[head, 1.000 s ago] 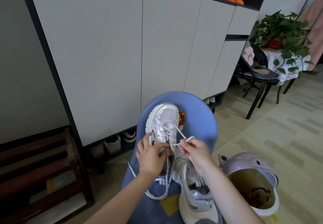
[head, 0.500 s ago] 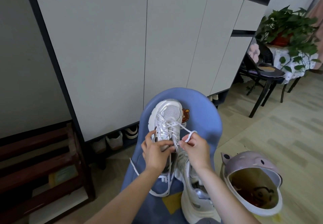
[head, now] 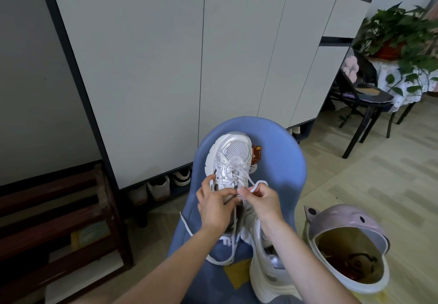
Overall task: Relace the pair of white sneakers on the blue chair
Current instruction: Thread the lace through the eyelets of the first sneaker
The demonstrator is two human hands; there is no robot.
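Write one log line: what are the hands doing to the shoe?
left hand: steadies sneaker | right hand: pinches lace | stage: relacing

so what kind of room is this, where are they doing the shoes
Most likely a home entryway or hall. A tall shoe cabinet has pairs of shoes tucked under it, a wooden rack stands to its left, and a potted plant sits on a cloth-covered side table.

blue chair (head: 279, 161) back bare to right, purple bin (head: 350, 244) near right, cabinet (head: 166, 66) close behind
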